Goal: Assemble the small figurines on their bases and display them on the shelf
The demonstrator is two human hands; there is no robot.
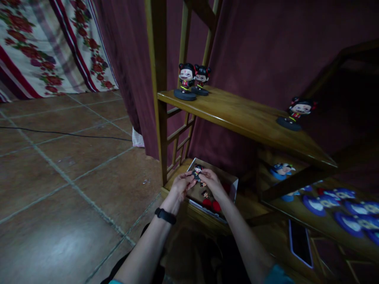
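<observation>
Between my two hands a small black-haired figurine (197,172) on a dark round base is held upright over an open cardboard box. My left hand (182,184) grips the base from the left, fingers closed on it. From the other side my right hand (211,180) pinches the same base. Beneath them, the box (233,188) stands on the lowest shelf and contains more small figurines (205,194) and some round red pieces (211,204). My forearms hide part of the box.
On the wooden shelf (233,108) above stand two similar figurines (185,81) at the left and one figurine (297,112) at the right. Several blue-and-white figurines (343,205) lie at lower right, near a phone (300,242). A cable (65,133) crosses the tiled floor.
</observation>
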